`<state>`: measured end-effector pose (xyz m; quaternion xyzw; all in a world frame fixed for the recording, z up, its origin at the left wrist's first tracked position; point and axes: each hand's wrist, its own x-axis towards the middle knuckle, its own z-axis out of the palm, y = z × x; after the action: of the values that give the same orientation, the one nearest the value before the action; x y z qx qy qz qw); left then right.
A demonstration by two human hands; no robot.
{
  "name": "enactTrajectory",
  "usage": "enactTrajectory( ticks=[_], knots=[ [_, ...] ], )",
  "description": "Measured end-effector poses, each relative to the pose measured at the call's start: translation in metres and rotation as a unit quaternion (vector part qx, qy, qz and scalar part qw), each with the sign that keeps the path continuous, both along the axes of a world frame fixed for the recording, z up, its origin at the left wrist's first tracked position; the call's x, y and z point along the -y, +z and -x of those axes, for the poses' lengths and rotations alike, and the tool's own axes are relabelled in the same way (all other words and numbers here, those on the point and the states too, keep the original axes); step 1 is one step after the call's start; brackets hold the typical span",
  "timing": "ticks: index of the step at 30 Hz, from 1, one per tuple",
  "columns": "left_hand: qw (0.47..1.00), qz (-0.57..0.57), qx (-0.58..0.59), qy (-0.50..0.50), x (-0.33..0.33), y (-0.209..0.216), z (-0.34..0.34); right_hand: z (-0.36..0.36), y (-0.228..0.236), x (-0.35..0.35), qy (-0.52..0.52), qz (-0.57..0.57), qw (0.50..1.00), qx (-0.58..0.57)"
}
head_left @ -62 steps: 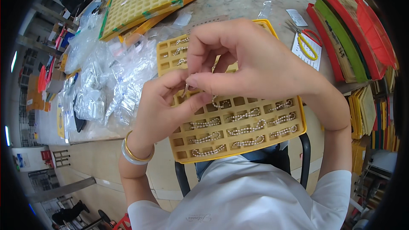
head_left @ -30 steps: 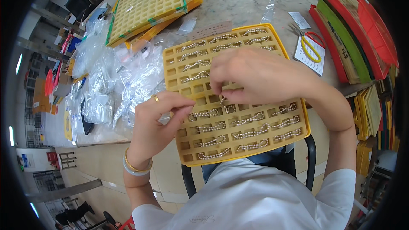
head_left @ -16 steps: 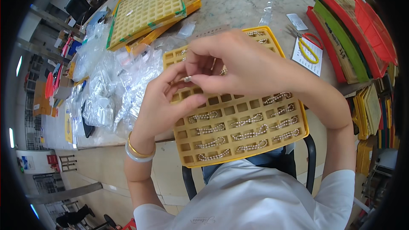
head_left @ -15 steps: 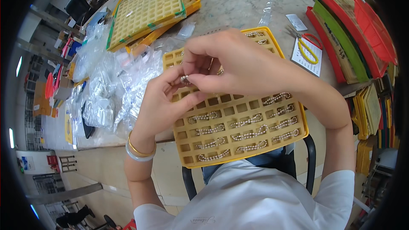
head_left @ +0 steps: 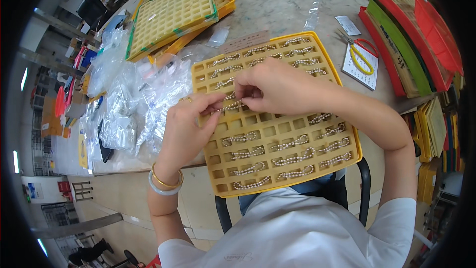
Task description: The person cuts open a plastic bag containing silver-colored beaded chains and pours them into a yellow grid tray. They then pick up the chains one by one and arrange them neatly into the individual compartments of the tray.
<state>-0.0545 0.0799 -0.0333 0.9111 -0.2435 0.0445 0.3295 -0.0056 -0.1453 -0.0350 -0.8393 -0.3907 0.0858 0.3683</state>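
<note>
A yellow compartment tray (head_left: 354, 141) rests in front of me, its near end over my lap. Beaded bracelets (head_left: 292, 160) in a silvery pearl colour lie across its small square pockets in rows. Over the tray's left middle, my left hand (head_left: 191, 121) pinches one end of a beaded bracelet (head_left: 230, 106) between thumb and fingers. Close beside it, my right hand (head_left: 277, 87) has its thumb and fingertips closed on the other end. That bracelet lies low at the pockets, partly hidden by my fingers. Several pockets just below my hands show no bracelet.
Clear plastic bags (head_left: 121, 124) heap up left of the tray. Stacked trays with green tape (head_left: 173, 15) stand at the far left. On the right lie yellow-and-red-handled pliers (head_left: 362, 62) on a paper pad (head_left: 369, 78), beside upright red and green trays (head_left: 396, 44).
Both hands have lowered from above the tray toward its pockets, bringing the bracelet down. My right hand has moved slightly right and down, uncovering the upper rows.
</note>
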Motion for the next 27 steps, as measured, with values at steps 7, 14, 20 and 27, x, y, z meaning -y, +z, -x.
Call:
enactTrajectory(
  ticks=[7,14,20,27],
  knots=[
    [0.998,0.011,0.056,0.041,-0.01,-0.001,0.007,0.012,0.001,0.027,-0.077,0.005,0.981,0.179],
    [0.932,0.153,-0.27,0.185,-0.04,-0.014,0.041,0.026,0.02,0.126,-0.282,0.137,0.949,-0.018],
    [0.933,0.168,-0.27,0.167,-0.026,-0.023,0.039,0.035,-0.005,0.136,-0.27,0.045,0.958,-0.087],
    [0.909,0.291,-0.252,0.159,-0.027,-0.02,0.039,0.044,-0.003,0.133,-0.261,-0.032,0.958,-0.111]
  ],
)
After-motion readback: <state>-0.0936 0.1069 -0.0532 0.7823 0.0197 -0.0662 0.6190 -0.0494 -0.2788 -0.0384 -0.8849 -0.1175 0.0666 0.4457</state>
